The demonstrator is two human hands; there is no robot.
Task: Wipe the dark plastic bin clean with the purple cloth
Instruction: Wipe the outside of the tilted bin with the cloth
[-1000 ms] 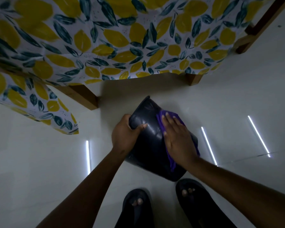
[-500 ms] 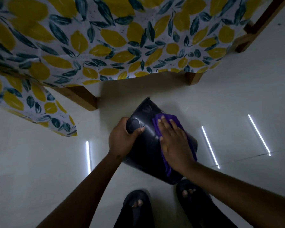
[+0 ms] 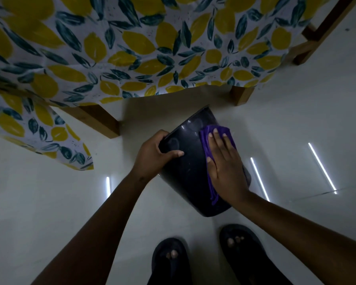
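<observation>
The dark plastic bin [image 3: 190, 171] is held tilted above the pale floor, its outer wall facing me. My left hand [image 3: 154, 155] grips the bin's left side, thumb across the wall and fingers curled round its edge. My right hand [image 3: 224, 167] lies flat with straight fingers on the purple cloth [image 3: 209, 138], pressing it against the right part of the bin's wall. The cloth shows above my fingertips and along the left side of my palm. The bin's inside is hidden.
A table with wooden legs [image 3: 100, 120] and a lemon-print tablecloth [image 3: 121, 50] stands just beyond the bin. My two feet in dark sandals [image 3: 240, 249] stand below it on the glossy floor [image 3: 296, 120], which mirrors strip lights.
My right hand has slid the cloth a little up the bin's wall toward its far end. The left hand keeps the same grip.
</observation>
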